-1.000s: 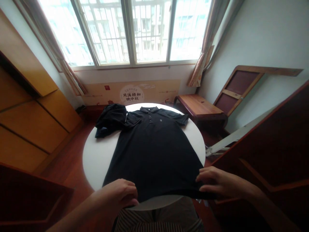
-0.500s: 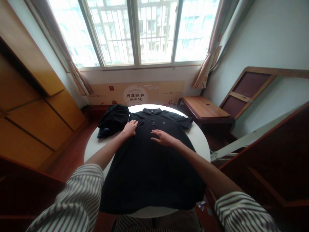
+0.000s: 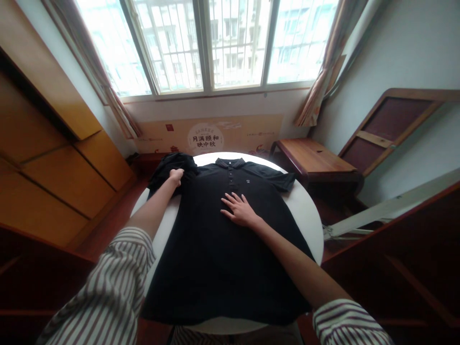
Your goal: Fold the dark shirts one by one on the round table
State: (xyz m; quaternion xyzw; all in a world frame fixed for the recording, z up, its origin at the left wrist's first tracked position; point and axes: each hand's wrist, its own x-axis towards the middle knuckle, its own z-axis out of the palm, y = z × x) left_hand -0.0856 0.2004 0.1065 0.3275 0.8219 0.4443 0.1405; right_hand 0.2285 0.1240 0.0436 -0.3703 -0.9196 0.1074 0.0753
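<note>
A black short-sleeved polo shirt [image 3: 215,258] lies spread face up, its collar at the far side and its hem near me. My left hand [image 3: 176,177] is closed on dark cloth at the shirt's left sleeve, right beside a heap of black clothing [image 3: 163,165]. Sleeve and heap are hard to tell apart there, both being black. On the shirt's chest, just below the button placket, my right hand [image 3: 239,210] rests flat with its fingers spread.
Beneath the shirt is a round white table [image 3: 305,211]. Beyond it stand a printed cardboard panel [image 3: 251,132] and a window [image 3: 237,48]. A low wooden table [image 3: 316,155] is at the back right, yellow cabinets [image 3: 72,177] at left.
My left hand has moved left from the shirt's shoulder area and closed on cloth. My right hand has flattened and spread on the chest. The camera view has shifted slightly.
</note>
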